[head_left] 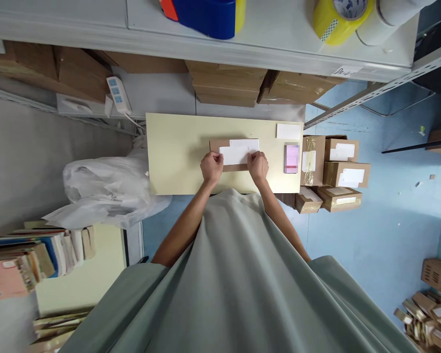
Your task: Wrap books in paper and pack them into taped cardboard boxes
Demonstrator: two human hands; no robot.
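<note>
A small brown cardboard box lies on the pale yellow tabletop, straight in front of my body. On its upper face is a white label, a little askew to the box's edges. My left hand pinches the label's left end between thumb and fingers. At the other end, my right hand pinches the lower right corner. Whether the label is stuck down or only resting there, I cannot tell. To the right on the table are a pink printed pad and a blank white slip.
Labelled cartons are stacked on the floor right of the table. A shelf above holds a blue tape dispenser and yellow tape roll. White plastic bags and books are on the left, below a power strip.
</note>
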